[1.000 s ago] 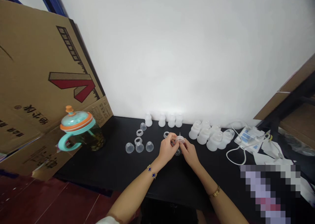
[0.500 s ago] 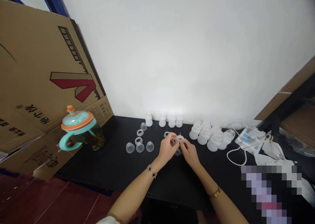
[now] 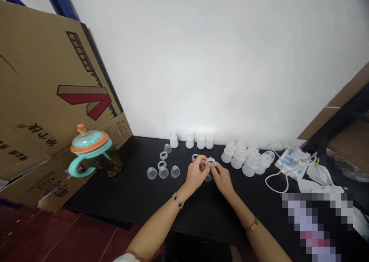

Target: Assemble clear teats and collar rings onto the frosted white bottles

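Note:
Over the middle of the black table, my left hand (image 3: 196, 173) and my right hand (image 3: 223, 179) pinch a white bottle collar ring (image 3: 211, 160) between them. A small clear tip, looking like a nipple, pokes up out of it. A clear piece (image 3: 208, 178) lies below my fingers, partly hidden. Just behind my left hand rests another ring (image 3: 195, 157). Left of my hands are clear dome caps (image 3: 175, 171) and two loose rings (image 3: 163, 155). White baby bottles without tops (image 3: 201, 141) stand along the wall.
Several capped baby bottles (image 3: 238, 158) are grouped on the right. Beyond them lie a white cable (image 3: 277, 173) and papers (image 3: 317, 175). A teal and orange lidded jug (image 3: 95, 150) stands on the left against a large cardboard box (image 3: 37, 73). A white wall (image 3: 201, 62) closes the back.
Both hands stay almost in place, still on the collar ring, which has tilted a little. The whole view has shifted very slightly.

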{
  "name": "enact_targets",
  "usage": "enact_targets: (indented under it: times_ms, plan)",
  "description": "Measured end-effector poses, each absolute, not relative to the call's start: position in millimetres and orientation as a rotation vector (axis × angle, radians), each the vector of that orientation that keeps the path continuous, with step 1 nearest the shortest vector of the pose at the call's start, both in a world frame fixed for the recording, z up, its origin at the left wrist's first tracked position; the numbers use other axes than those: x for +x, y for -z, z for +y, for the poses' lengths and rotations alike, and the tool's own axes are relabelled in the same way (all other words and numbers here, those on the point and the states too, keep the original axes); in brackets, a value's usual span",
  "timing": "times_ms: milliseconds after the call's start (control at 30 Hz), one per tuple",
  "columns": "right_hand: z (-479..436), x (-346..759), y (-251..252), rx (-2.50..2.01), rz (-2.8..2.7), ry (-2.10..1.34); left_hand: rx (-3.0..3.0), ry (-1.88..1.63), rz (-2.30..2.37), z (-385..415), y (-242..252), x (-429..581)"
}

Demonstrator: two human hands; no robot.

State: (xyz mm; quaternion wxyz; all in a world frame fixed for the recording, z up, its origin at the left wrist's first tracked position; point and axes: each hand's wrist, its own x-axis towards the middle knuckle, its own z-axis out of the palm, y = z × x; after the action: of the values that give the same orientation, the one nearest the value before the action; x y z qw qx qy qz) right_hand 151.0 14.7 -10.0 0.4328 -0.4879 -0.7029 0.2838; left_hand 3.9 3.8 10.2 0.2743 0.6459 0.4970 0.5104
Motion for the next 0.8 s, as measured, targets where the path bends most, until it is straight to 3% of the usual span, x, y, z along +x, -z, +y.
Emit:
enact_targets:
  times_ms: [800]
  plan:
    - [16.9,152.8,8.9,-1.223,-1.731,-0.758,1.827,-1.319,1.371,6.6,-2.9,3.7]
